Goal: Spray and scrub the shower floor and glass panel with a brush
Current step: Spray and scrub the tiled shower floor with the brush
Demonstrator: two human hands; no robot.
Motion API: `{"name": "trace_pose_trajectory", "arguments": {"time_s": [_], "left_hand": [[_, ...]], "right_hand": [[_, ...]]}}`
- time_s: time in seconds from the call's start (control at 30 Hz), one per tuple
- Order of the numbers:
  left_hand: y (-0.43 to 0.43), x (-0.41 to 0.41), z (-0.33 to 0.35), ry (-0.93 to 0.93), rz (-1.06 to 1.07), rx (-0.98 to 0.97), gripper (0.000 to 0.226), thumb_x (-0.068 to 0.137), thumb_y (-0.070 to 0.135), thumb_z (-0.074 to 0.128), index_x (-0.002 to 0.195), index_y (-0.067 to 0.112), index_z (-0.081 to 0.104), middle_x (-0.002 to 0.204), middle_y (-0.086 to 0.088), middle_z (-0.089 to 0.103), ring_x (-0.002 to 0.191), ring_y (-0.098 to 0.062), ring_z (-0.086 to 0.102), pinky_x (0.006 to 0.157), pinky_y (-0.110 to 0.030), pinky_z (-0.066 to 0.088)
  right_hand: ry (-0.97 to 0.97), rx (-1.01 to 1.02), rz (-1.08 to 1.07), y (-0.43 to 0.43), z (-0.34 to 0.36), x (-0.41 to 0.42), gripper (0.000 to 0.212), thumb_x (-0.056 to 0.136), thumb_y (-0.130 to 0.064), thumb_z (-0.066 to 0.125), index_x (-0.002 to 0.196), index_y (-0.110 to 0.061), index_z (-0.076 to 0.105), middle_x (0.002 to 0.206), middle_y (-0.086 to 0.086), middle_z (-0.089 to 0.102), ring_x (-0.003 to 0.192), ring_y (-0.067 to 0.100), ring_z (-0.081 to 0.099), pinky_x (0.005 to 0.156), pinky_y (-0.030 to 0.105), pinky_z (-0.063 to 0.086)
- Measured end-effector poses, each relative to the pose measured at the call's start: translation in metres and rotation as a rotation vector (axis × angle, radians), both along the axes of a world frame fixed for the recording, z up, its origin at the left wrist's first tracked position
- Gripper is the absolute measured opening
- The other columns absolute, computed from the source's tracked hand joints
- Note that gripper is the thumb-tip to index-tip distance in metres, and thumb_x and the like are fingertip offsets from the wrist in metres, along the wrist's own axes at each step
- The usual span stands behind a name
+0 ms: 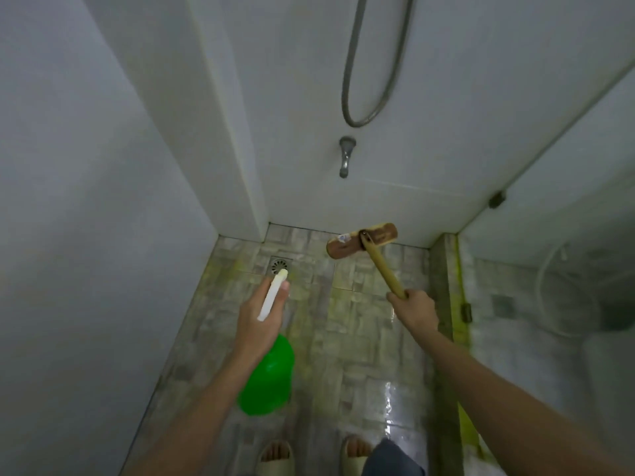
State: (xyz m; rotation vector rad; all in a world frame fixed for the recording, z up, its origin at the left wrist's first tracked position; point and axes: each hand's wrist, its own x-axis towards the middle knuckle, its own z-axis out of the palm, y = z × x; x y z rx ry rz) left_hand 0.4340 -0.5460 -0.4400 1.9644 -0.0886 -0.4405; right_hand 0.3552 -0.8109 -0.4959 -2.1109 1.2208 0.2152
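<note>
Left hand: grips green plastic spray bottle with white nozzle.
Right hand: clasps yellow-handled brown scrub brush on tiled shower floor.

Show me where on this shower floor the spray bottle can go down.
Bare tiles run down the middle of the floor, between the left hand with the spray bottle and the right hand on the brush handle. Another strip lies between the drain and the left wall. It is crowded around the brush head and by the slippers.

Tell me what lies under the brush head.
The brush head sits over the tiled shower floor by the back wall. Its brown back hides the tile directly beneath it.
</note>
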Motion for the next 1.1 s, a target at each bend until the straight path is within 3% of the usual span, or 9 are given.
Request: {"name": "trace_pose_trajectory", "arguments": {"time_s": [0.2, 0.3, 0.37, 0.5, 0.63, 0.77, 0.9, 1.0, 1.1], "left_hand": [[-0.024, 0.033, -0.188, 0.011, -0.043, -0.019, 0.022, 0.099, 0.050, 0.053, 0.106, 0.037, 0.069, 0.075, -0.007, 0.067, 0.053, -0.013, 0.056, 0.055, -0.031, 0.046], [-0.034, 0.050, -0.268, 0.000, -0.011, -0.032, 0.020, 0.101, 0.047, 0.055, 0.109, 0.037, 0.071, 0.091, -0.012, 0.074, 0.079, -0.031, 0.070, 0.056, -0.032, 0.049], [-0.041, 0.056, -0.310, 0.037, 0.003, -0.058, 0.027, 0.101, 0.046, 0.056, 0.121, 0.035, 0.069, 0.102, -0.010, 0.075, 0.095, -0.030, 0.072, 0.060, -0.030, 0.052], [-0.053, 0.050, -0.363, 0.093, -0.059, -0.075, 0.015, 0.099, 0.046, 0.060, 0.108, 0.037, 0.068, 0.111, -0.007, 0.074, 0.103, -0.026, 0.070, 0.071, -0.029, 0.052], [-0.064, 0.033, -0.390, 0.151, -0.138, -0.049, 0.052, 0.083, 0.070, 0.055, 0.109, 0.030, 0.073, 0.112, -0.002, 0.073, 0.101, -0.021, 0.070, 0.069, -0.029, 0.054], [-0.073, 0.013, -0.403, 0.120, -0.142, 0.055, 0.040, 0.099, 0.057, 0.052, 0.107, 0.025, 0.075, 0.106, -0.005, 0.074, 0.096, -0.023, 0.070, 0.056, -0.026, 0.051], [-0.078, 0.000, -0.408, 0.063, -0.132, 0.074, 0.044, 0.100, 0.053, 0.054, 0.088, 0.016, 0.073, 0.084, -0.012, 0.075, 0.083, -0.031, 0.073, 0.064, -0.036, 0.054], [-0.079, 0.000, -0.417, 0.061, -0.091, 0.027, 0.033, 0.097, 0.054, 0.058, 0.071, 0.037, 0.070, 0.067, -0.008, 0.061, 0.056, -0.021, 0.064, 0.070, -0.048, 0.058], [-0.079, 0.002, -0.420, 0.039, -0.088, 0.031, 0.041, 0.097, 0.055, 0.058, 0.076, 0.023, 0.070, 0.064, -0.005, 0.059, 0.050, -0.015, 0.061, 0.066, -0.049, 0.057]], "right_hand": [[-0.079, 0.030, -0.101, -0.035, -0.174, 0.025, 0.027, 0.086, -0.036, 0.062, 0.080, -0.010, 0.064, 0.071, 0.008, 0.063, 0.059, 0.020, 0.059, 0.051, 0.029, 0.046], [-0.106, -0.003, -0.141, -0.051, -0.252, 0.034, 0.030, 0.084, -0.037, 0.064, 0.083, -0.007, 0.067, 0.068, 0.006, 0.059, 0.057, 0.019, 0.056, 0.046, 0.024, 0.037], [-0.128, -0.037, -0.148, -0.061, -0.295, 0.038, 0.031, 0.083, -0.036, 0.065, 0.083, -0.006, 0.067, 0.067, 0.005, 0.058, 0.058, 0.019, 0.056, 0.048, 0.025, 0.038], [-0.123, -0.061, -0.129, -0.077, -0.353, 0.036, 0.033, 0.082, -0.038, 0.066, 0.083, -0.005, 0.067, 0.069, 0.006, 0.060, 0.067, 0.025, 0.062, 0.054, 0.029, 0.043], [-0.148, -0.012, -0.144, -0.076, -0.379, 0.019, 0.027, 0.082, -0.039, 0.065, 0.076, -0.013, 0.063, 0.067, 0.004, 0.059, 0.064, 0.024, 0.061, 0.054, 0.028, 0.042], [-0.178, 0.047, -0.201, -0.070, -0.384, 0.009, 0.022, 0.083, -0.033, 0.064, 0.068, -0.019, 0.056, 0.067, 0.003, 0.058, 0.066, 0.025, 0.061, 0.058, 0.031, 0.043], [-0.213, 0.115, -0.266, -0.067, -0.388, 0.011, 0.019, 0.082, -0.031, 0.061, 0.083, -0.013, 0.059, 0.074, 0.006, 0.059, 0.068, 0.026, 0.061, 0.059, 0.032, 0.043], [-0.237, 0.179, -0.305, -0.068, -0.386, 0.014, 0.014, 0.085, -0.026, 0.056, 0.079, -0.013, 0.055, 0.069, 0.006, 0.054, 0.060, 0.021, 0.051, 0.057, 0.032, 0.040], [-0.218, 0.205, -0.354, -0.073, -0.383, 0.016, 0.015, 0.088, -0.023, 0.053, 0.078, -0.012, 0.054, 0.065, 0.006, 0.052, 0.054, 0.019, 0.047, 0.052, 0.030, 0.037]]}}
